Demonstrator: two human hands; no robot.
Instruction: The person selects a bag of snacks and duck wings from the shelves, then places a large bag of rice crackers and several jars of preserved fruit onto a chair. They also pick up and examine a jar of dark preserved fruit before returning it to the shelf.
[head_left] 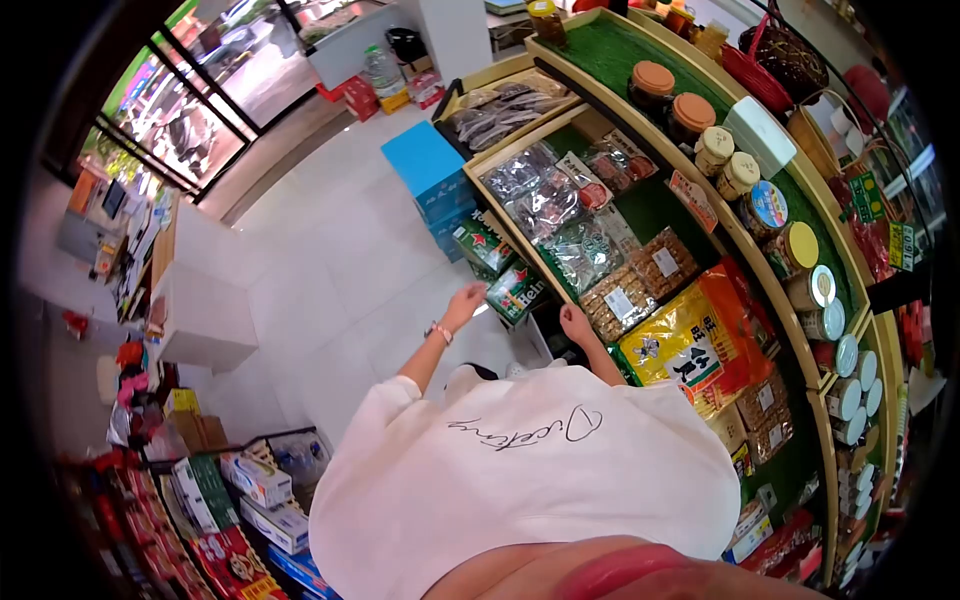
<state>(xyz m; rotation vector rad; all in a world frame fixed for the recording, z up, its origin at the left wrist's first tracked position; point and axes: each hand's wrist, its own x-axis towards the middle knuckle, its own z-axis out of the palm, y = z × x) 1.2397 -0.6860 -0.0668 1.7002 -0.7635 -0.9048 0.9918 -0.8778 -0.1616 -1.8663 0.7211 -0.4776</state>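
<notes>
My left hand (466, 300) is held out over the floor, fingers loosely bent and slightly apart, with nothing visible in it. Just right of its fingertips is a green Heineken box (517, 291), and a second green box (482, 244) lies behind that one. My right hand (575, 322) is at the wooden edge (540, 262) of the display shelf, its fingers curled against the rim. Beside it on the shelf lie clear packs of brown snacks (619, 302) and a large yellow and red bag (690, 345).
Blue boxes (425, 175) stand at the shelf's far corner. Jars (740, 176) line the upper tier at right. A white counter (205, 318) is at left, stacked goods (257, 478) at lower left, and a glass doorway at upper left.
</notes>
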